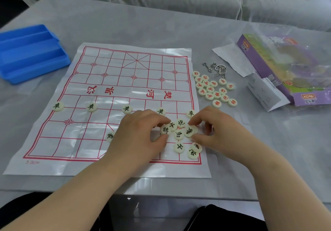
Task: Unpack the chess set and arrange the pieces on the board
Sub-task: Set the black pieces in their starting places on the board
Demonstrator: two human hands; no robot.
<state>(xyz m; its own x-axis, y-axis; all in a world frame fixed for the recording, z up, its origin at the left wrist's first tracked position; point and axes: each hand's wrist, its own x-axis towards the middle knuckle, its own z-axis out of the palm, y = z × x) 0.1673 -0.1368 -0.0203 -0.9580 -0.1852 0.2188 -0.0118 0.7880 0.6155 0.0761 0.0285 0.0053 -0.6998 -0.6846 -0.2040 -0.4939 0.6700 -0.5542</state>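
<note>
A white plastic-sheet board (100, 94) with a red grid lies flat on the table. Several cream discs with black characters stand in a row across it, one at the far left (58, 106). A loose cluster of black-character discs (179, 134) sits at the board's near right corner. My left hand (141, 132) pinches a disc (165, 130) at the cluster's left edge between thumb and fingers. My right hand (213, 132) pinches a disc (190, 131) on the cluster's right side. Another disc (110, 136) peeks out left of my left wrist.
Red-character discs (214, 91) lie in a heap right of the board. Metal ring puzzles (215, 69) lie behind them. A blue plastic tray (30, 55) stands at the far left. A purple box in a clear bag (290, 69) and folded paper (265, 94) lie at the right.
</note>
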